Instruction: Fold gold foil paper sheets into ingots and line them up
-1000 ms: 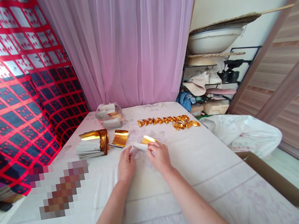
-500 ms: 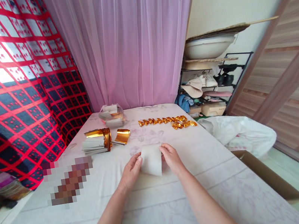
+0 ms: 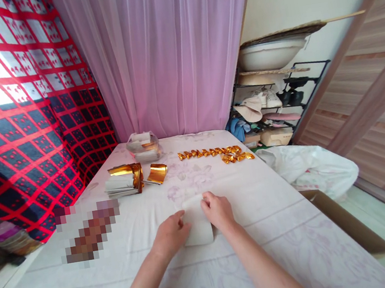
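Note:
A pale sheet of paper [image 3: 198, 225] lies low over the bed-like surface in front of me, its near edge slightly curved. My left hand [image 3: 171, 234] is at its left side, thumb over the paper and index finger at the edge, fingers curled. At the upper right edge, my right hand [image 3: 218, 209] pinches the paper between thumb and bent fingers. The paper's underside is hidden. Farther off lies a stack of gold foil papers [image 3: 124, 183] with pale backs. Beside the stack is a loose gold foil sheet [image 3: 156, 173].
Folded gold foil pieces [image 3: 212, 152] form a row at the back right. A clear plastic bag [image 3: 144, 147] with papers stands at the back left. A pixelated patch [image 3: 92, 234] covers something at left. Right of the patterned cloth [image 3: 283, 256] are a cardboard box [image 3: 347, 221] and white plastic bag [image 3: 320, 167].
Both hands and the paper have come nearer to me and lower. The paper now lies flatter, and my left thumb has moved over it. My view has shifted slightly.

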Available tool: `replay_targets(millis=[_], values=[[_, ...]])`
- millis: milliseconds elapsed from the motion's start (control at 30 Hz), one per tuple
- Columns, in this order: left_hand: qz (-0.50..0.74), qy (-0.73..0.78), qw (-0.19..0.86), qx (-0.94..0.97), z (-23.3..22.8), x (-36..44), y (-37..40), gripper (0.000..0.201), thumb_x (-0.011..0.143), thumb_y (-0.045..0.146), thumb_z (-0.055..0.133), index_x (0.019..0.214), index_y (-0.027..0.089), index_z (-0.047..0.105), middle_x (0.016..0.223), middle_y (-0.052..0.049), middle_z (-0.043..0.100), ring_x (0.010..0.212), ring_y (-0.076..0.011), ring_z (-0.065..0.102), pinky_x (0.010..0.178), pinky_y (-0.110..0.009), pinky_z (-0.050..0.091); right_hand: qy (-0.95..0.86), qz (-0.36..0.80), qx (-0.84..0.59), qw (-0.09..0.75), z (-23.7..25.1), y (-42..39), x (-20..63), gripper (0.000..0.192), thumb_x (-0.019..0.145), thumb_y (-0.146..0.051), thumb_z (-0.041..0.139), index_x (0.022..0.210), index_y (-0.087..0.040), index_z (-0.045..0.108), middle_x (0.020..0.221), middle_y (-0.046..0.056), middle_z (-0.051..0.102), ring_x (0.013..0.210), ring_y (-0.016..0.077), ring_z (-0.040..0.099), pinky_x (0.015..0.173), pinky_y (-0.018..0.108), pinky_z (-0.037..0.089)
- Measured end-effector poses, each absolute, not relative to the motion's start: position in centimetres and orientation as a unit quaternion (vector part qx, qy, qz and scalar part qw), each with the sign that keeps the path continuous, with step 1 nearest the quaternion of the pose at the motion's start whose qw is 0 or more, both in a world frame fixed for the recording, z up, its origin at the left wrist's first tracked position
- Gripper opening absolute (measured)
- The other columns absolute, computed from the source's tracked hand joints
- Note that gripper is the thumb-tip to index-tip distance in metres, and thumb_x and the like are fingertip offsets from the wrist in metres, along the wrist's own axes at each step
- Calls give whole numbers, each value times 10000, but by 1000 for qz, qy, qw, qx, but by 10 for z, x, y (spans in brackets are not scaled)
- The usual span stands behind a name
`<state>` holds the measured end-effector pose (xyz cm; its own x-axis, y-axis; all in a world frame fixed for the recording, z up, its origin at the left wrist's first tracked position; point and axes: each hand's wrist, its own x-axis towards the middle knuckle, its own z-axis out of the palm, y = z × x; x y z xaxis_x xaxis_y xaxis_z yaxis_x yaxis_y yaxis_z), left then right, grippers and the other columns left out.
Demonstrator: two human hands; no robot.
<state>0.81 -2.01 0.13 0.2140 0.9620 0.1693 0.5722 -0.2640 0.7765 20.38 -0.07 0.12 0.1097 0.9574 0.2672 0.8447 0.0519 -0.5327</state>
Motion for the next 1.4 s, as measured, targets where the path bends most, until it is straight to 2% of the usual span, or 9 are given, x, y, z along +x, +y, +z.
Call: replay_targets(millis=[133,233,300,433,633,833,1000,1233,1400], values=[[296,496,232,782,7,8,-13,227,830,301,560,948,228,740,981,-105,704,869,-255,683,844,-396,516,-681,63,-686,249,-2,-2,204,184,859,-185,521,947,-200,682,729,48,738,728,194,685,716,269,395],[260,439,208,835,1,14,-8,331,822,313,600,1133,244,693,1304,-95,627,1241,-287,546,1101,-462,354,-688,52,-686,231,-3,-2,205,185,869,-193,521,965,-200,679,739,43,742,728,189,689,714,265,396],[200,412,149,877,-8,16,-5,434,882,365,544,1294,239,597,1421,-96,543,1345,-285,451,1146,-502,280,-691,48,-684,228,-3,-1,205,201,871,-194,519,998,-198,674,740,42,744,730,186,690,719,264,400],[175,413,90,889,-23,16,-4,478,925,410,502,1374,247,522,1459,-102,504,1372,-287,419,1160,-532,230,-695,54,-676,240,-5,0,207,277,880,-200,502,1126,-185,630,741,34,746,728,182,693,716,261,410],[187,428,75,881,-23,18,-7,461,909,386,533,1349,251,545,1419,-103,544,1337,-308,453,1155,-578,197,-727,94,-626,266,-5,-11,222,227,877,-156,465,1033,-196,624,727,-3,731,678,159,679,666,236,424],[181,431,72,881,-15,19,-10,443,899,358,551,1327,246,563,1402,-110,558,1318,-324,467,1144,-620,170,-775,130,-529,322,-13,-40,237,270,832,-78,446,951,-228,637,879,1,725,845,161,663,838,288,430],[177,432,74,881,-13,19,-11,430,903,352,552,1320,246,564,1410,-107,554,1322,-318,465,1150,-614,153,-813,115,-470,324,-18,-55,242,456,781,15,427,1075,-252,652,993,15,709,952,173,623,878,331,407],[170,424,39,889,-15,18,-12,417,931,348,524,1341,275,550,1409,-86,553,1307,-297,472,1146,-601,176,-831,47,-481,275,-8,-61,239,442,764,13,548,1060,-277,702,967,34,652,929,188,568,855,353,395],[165,418,52,892,-12,13,-16,356,954,320,487,1295,315,586,1386,-61,571,1291,-282,483,1132,-618,184,-841,33,-462,279,1,-65,238,291,790,-56,591,941,-268,721,1230,61,607,1142,237,513,957,414,370]])
